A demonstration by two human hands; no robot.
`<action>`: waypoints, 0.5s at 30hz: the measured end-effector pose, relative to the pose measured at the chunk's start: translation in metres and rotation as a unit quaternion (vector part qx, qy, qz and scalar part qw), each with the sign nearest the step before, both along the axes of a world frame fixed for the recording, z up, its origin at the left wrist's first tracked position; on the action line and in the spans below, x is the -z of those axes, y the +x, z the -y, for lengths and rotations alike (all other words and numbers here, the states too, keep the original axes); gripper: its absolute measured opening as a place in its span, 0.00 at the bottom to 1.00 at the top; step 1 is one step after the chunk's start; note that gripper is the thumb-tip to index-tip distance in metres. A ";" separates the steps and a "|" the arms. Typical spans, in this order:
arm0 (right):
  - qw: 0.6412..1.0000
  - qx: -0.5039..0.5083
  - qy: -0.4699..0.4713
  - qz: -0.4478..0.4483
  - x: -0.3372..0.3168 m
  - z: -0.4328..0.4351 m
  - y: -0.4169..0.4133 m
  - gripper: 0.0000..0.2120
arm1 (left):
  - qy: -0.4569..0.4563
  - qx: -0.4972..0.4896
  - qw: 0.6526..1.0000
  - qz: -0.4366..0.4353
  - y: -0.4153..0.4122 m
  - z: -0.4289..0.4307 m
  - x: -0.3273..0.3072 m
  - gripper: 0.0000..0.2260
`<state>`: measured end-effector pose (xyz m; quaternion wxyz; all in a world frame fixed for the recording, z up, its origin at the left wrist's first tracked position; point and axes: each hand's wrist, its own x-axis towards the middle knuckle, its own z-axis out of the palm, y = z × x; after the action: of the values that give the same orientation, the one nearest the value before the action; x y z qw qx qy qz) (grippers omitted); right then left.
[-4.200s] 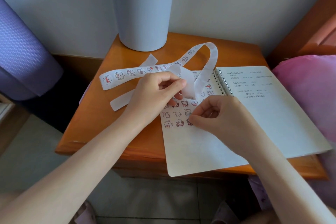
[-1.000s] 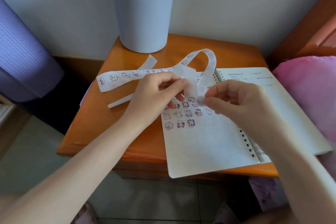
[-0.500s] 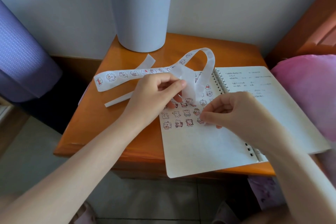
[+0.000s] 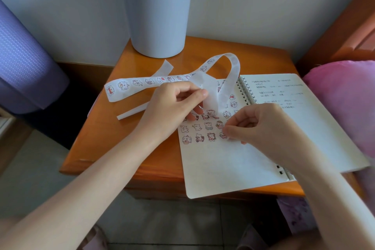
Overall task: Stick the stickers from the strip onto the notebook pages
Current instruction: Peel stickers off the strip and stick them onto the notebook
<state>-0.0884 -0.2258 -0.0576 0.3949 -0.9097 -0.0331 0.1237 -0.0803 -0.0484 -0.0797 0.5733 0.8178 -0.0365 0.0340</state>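
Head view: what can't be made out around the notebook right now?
Head view only:
- Sticker under the right hand: mostly covered by the fingers; stuck down or pinched, unclear.
- Handwriting on the notebook right page: too small to read.
- Strip where the left hand pinches it: hidden by the fingers.
- Bin inside: blocked by its own wall.

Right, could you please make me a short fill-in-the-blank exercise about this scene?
While the left hand pinches the sticker strip, the right hand sets a sticker on the ____ page of the notebook, opposite the handwriting.
The notebook lies ____ on the table.
The grey bin stands ____.
Missing: left; open; upright.
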 end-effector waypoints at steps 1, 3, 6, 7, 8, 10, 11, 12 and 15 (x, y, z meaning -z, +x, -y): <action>1.000 0.001 0.000 0.003 0.000 0.000 0.000 0.04 | 0.001 0.000 1.000 -0.001 0.000 0.000 0.000 0.08; 1.000 0.000 -0.001 0.010 0.002 0.000 0.000 0.04 | 0.003 -0.001 1.000 -0.001 0.000 0.000 0.001 0.08; 1.000 -0.010 -0.012 0.026 0.004 0.000 -0.001 0.04 | 0.014 -0.001 1.000 0.001 0.000 0.000 0.000 0.08; 0.999 -0.015 -0.018 0.031 0.004 0.000 -0.002 0.04 | 0.017 -0.001 1.000 0.002 0.000 0.000 0.000 0.08; 0.999 -0.020 -0.023 0.037 0.004 0.000 -0.002 0.03 | 0.018 0.000 1.000 0.003 0.000 0.000 0.000 0.08; 0.998 -0.029 -0.035 0.044 0.004 0.000 -0.002 0.03 | 0.017 0.003 1.000 0.002 0.000 0.000 0.000 0.08; 0.997 -0.033 -0.043 0.047 0.004 0.000 -0.002 0.04 | 0.018 0.004 1.000 0.001 0.000 0.000 -0.001 0.08; 0.997 -0.033 -0.050 0.050 0.004 0.000 -0.001 0.05 | 0.020 0.004 1.000 0.000 0.000 0.000 -0.001 0.08; 0.995 -0.023 -0.075 0.057 0.004 0.001 0.000 0.10 | 0.021 0.001 1.000 -0.003 0.000 0.001 -0.001 0.08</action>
<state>-0.0888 -0.2266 -0.0619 0.3197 -0.9415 -0.0676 0.0828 -0.0805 -0.0489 -0.0791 0.5559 0.8299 -0.0368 0.0302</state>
